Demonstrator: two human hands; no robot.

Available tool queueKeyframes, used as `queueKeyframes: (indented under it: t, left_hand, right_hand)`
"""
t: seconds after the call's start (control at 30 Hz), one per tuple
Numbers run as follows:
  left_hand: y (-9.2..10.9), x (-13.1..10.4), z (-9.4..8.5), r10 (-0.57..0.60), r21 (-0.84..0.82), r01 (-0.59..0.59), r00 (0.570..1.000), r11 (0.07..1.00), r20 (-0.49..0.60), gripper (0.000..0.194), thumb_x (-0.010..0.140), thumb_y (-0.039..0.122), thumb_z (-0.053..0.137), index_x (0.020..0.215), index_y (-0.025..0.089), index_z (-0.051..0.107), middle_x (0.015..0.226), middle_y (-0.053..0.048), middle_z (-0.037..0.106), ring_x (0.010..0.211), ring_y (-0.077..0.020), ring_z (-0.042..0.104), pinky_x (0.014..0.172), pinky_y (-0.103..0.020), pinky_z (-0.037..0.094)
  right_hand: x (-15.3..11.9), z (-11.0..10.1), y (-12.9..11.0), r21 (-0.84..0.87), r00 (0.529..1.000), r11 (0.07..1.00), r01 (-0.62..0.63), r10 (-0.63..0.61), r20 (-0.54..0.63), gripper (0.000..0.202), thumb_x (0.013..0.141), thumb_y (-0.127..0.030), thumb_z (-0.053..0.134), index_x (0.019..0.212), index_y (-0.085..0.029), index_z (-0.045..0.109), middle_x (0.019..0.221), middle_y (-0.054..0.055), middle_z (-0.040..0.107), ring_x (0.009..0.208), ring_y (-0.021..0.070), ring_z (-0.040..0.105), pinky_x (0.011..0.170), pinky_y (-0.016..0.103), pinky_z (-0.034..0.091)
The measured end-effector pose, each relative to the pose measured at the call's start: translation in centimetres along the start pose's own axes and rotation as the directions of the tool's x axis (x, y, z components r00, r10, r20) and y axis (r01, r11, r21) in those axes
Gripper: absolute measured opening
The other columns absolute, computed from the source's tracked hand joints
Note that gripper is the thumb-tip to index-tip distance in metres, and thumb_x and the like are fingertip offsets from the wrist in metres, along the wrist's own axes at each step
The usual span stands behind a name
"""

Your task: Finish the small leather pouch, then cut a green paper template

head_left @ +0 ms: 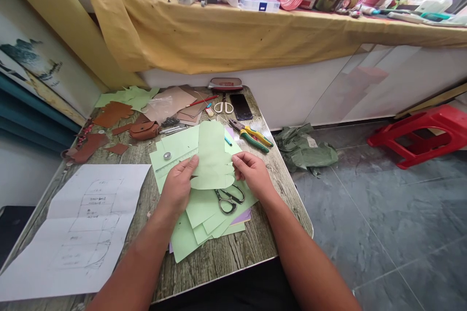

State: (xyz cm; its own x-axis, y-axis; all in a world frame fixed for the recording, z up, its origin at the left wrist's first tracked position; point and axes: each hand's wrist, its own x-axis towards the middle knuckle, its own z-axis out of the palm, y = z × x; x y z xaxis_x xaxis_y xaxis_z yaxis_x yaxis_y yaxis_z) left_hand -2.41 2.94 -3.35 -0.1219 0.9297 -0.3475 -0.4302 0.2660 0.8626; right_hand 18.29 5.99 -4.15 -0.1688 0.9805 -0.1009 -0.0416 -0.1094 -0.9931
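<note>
A cut-out of light green paper (212,155), long with small tabs near its lower end, is held up between both hands. My left hand (179,182) pinches its left edge, thumb on top. At the opposite edge, my right hand (251,172) has its thumb and forefinger closed by one of the small tabs. Beneath lies a stack of green paper sheets (204,223) with some lilac ones showing at the edges. Scissors (228,206) with dark handles rest on the stack, their blades hidden under the cut-out. A ruler (174,163) and a small round metal piece (167,156) lie on the sheets.
A white sheet with a drawn pattern (95,214) covers the table's left side. Behind are a brown leather pouch (144,130), leather scraps (113,113), pliers (251,135), white-handled scissors (223,107) and a phone (241,107). A red stool (419,131) stands on the right.
</note>
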Motion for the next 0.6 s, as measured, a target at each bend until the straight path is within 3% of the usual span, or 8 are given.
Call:
queueKeyframes:
  t: [0.33,0.6]
  left_hand:
    - [-0.17,0.12,-0.13,-0.001,-0.010,0.001,1.000,1.000,-0.012,0.058,0.077,0.060,0.092,0.113,0.016,0.084,0.105,-0.013,0.086,0.111,-0.0360,0.079,0.096,-0.046,0.065]
    - [-0.17,0.22,-0.06,0.008,-0.005,-0.008,1.000,1.000,-0.019,0.059,0.075,0.062,0.092,0.113,0.017,0.084,0.108,-0.014,0.085,0.114,-0.0363,0.078,0.099,-0.047,0.063]
  right_hand:
    - [0.37,-0.08,0.49,0.034,1.000,0.999,-0.002,0.003,-0.026,0.035,0.091,-0.053,0.078,0.081,-0.022,0.067,0.069,-0.003,0.065,0.051,0.0114,0.055,0.053,0.027,0.042]
    - [0.50,-0.18,0.70,0.061,1.000,0.998,-0.006,0.007,-0.024,0.040,0.092,-0.062,0.073,0.096,-0.022,0.074,0.074,-0.002,0.066,0.051,0.0120,0.055,0.050,0.027,0.040]
